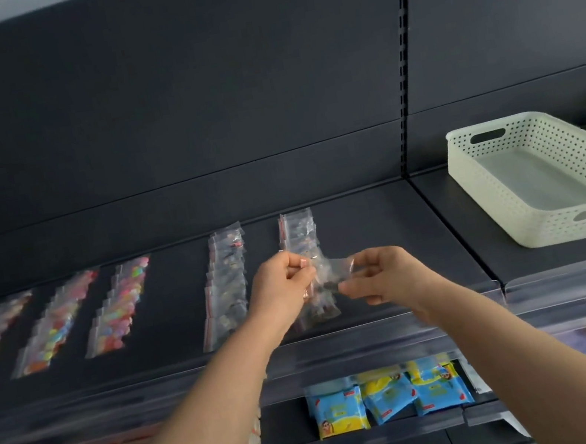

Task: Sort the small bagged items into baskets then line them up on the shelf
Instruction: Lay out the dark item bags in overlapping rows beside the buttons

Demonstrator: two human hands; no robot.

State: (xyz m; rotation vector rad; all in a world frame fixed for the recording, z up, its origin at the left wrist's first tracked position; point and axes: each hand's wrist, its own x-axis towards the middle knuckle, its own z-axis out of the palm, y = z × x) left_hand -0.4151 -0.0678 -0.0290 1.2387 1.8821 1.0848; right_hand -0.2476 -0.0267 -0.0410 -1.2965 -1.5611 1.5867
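Clear plastic zip bag [331,268], small dark bits inside, pinched at both ends by left hand [283,282] and right hand [385,276], over a row of like bags [298,234] on the dark metal shelf [370,224]. Bare shelf runs right to the cream perforated basket [491,202]; front lip [342,335] close below the row.

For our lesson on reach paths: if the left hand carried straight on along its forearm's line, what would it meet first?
Probably the row of clear bags on the shelf just beyond the left hand, though depth is unclear.
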